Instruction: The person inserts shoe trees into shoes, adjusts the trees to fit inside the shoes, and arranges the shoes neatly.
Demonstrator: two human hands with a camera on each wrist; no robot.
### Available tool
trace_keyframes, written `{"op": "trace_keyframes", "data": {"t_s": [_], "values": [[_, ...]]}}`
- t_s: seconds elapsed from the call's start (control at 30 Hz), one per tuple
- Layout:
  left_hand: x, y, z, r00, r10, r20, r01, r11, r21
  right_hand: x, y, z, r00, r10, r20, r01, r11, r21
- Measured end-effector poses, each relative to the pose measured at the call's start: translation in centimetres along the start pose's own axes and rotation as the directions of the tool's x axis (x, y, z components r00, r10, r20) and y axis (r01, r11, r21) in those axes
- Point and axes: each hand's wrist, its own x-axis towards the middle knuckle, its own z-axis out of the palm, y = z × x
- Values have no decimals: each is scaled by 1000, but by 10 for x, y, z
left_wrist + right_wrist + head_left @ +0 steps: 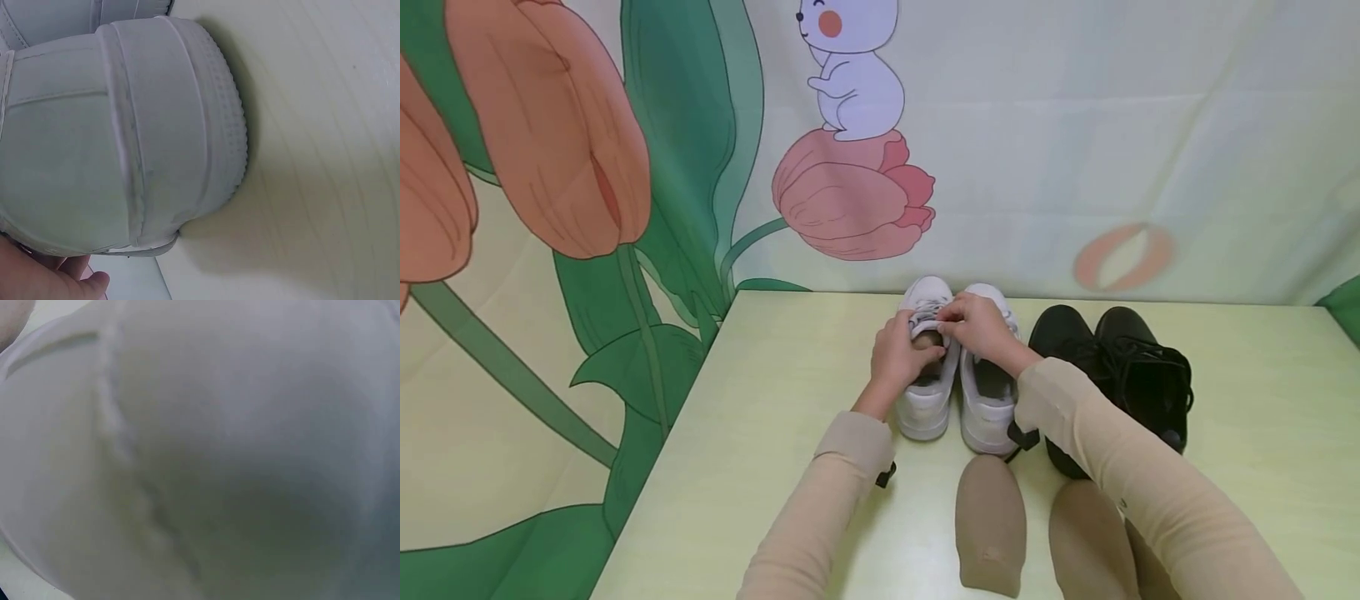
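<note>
Two white lace-up sneakers stand side by side, toes towards the wall. My left hand (897,354) grips the left sneaker (925,412) by its tongue, thumb over the opening. At the same tongue, below the laces, my right hand (985,332) pinches the edge with thumb and finger. Something brown shows inside that opening. The right sneaker (988,425) lies partly under my right hand. In the left wrist view the sneaker's heel (169,125) fills much of the picture, with my left fingers at the lower left. A blurred pale surface (250,425) fills the right wrist view.
A pair of black lace-up shoes (1150,392) stands right of the sneakers. Taupe, sock-like pieces with rounded ends (990,525) lie nearer me, some partly under my right sleeve. A printed cloth (1037,167) hangs behind the pale table (760,400).
</note>
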Motion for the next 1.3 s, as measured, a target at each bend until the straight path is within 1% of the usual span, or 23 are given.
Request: {"op": "trace_keyframes", "data": {"t_s": [0.13, 0.3, 0.37, 0.47, 0.63, 0.73, 0.83, 0.93, 1.03, 1.13, 1.2, 1.23, 1.3], "values": [[-1, 0, -1, 1000, -1, -10, 1, 1000, 30, 1, 0, 1, 1000, 8, 8, -8, 1000, 9], [0, -4, -1, 999, 30, -34, -28, 998, 55, 1, 0, 1, 1000, 14, 7, -14, 1000, 10], [0, -5, -1, 998, 38, -43, -36, 998, 48, 1, 0, 1, 1000, 12, 5, -12, 1000, 10], [1, -7, -1, 998, 47, -52, -46, 999, 11, 2, 0, 1, 1000, 10, 5, -10, 1000, 10], [2, -8, 0, 997, 66, -33, -67, 998, -19, 2, 1, 2, 1000, 22, 7, -22, 1000, 8], [2, -5, -2, 999, 40, -12, -40, 998, -43, 2, 0, 2, 999, 31, 10, -31, 999, 8], [2, 0, -5, 999, -35, 3, 35, 993, -114, 2, -1, 1, 999, 35, 15, -35, 999, 11], [2, 4, -8, 994, -111, 15, 112, 973, -201, 2, -1, 1, 999, 40, 17, -40, 999, 13], [3, 6, -10, 986, -164, 38, 168, 938, -302, 1, -2, 1, 999, 38, 18, -38, 999, 5], [4, 6, -9, 978, -199, 62, 207, 891, -403, 2, -2, 1, 999, 37, 18, -37, 999, -3], [4, 7, -8, 972, -221, 79, 232, 860, -454, 2, -1, 2, 999, 39, 21, -39, 999, 1], [5, 7, -8, 970, -228, 84, 241, 849, -470, 3, -1, 2, 999, 42, 23, -42, 999, 2], [5, 7, -7, 967, -239, 90, 252, 835, -489, 3, -1, 2, 999, 47, 26, -47, 999, 8]]}}
